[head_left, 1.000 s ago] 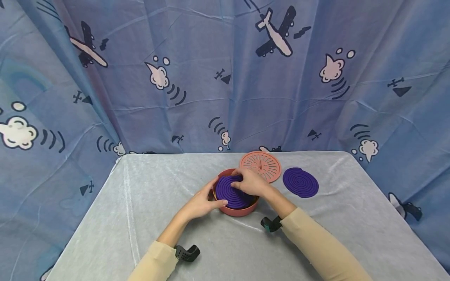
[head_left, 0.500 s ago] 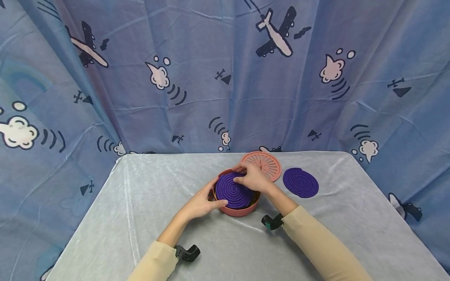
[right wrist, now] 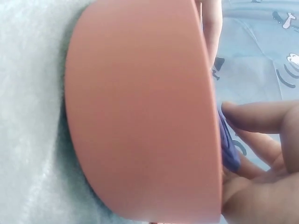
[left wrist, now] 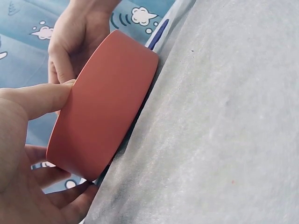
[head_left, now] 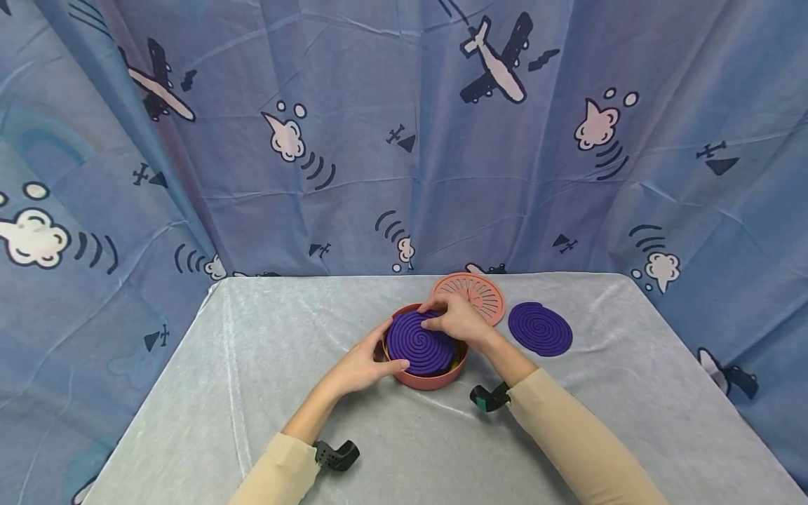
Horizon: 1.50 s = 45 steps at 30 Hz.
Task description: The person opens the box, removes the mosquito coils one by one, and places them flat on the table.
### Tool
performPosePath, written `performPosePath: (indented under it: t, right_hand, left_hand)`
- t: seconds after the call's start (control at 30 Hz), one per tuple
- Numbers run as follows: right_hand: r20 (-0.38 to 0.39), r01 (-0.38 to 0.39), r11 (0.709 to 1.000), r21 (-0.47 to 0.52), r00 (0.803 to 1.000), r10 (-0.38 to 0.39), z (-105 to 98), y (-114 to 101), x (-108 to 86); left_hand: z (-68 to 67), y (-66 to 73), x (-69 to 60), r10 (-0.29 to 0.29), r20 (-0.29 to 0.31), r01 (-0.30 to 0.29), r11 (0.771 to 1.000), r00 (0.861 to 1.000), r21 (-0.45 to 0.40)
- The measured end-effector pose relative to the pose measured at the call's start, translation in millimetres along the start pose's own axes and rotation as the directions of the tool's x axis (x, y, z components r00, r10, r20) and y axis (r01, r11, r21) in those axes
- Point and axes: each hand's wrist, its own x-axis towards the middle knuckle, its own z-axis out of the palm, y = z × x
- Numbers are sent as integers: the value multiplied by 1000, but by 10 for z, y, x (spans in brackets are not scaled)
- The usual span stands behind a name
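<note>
A purple mosquito coil [head_left: 413, 345] lies tilted in the mouth of a round coral-red box [head_left: 426, 382], in the head view. My left hand [head_left: 360, 365] grips the box from its left side, thumb over the near rim; in the left wrist view, that thumb presses the edge of the box [left wrist: 105, 102]. At the coil's far right edge, my right hand [head_left: 459, 319] pinches it between thumb and fingers. The right wrist view shows a strip of the coil [right wrist: 227, 142] between the box wall and my right hand [right wrist: 261, 186]. The box's inside is mostly hidden.
A slotted coral-red lid [head_left: 487, 298] lies behind the box, partly covered by my right hand. Another purple coil [head_left: 539, 328] lies flat to its right. The table has a pale grey cloth [head_left: 303, 308]; a blue patterned curtain [head_left: 353, 126] hangs behind it.
My right hand has shifted slightly back and right, and its fingers have moved off the coil's middle toward its edge, so more of the spiral shows. My left hand has stayed in place.
</note>
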Motion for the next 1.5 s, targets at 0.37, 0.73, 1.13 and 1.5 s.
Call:
performPosePath:
  t: [0.37,0.73,1.13,1.5]
  right_hand:
    - [37,-51,995,91,998,48,-17,26,-16]
    - [31,-88,980,177,996,84,-21,35,-37]
    - [26,-93,967,237,996,89,-73,69,-47]
    - [-7,-56,964,259,998,60,-199,24,-130]
  left_hand:
    - [13,-7,-6,-10,-7,10,1000,1000,12]
    - [20,-7,-9,-16,-3,16,1000,1000,19]
    - [16,-3,-4,-5,-6,6,1000,1000,22]
    - [6,-3,6,2,-16,-2,999,1000,33]
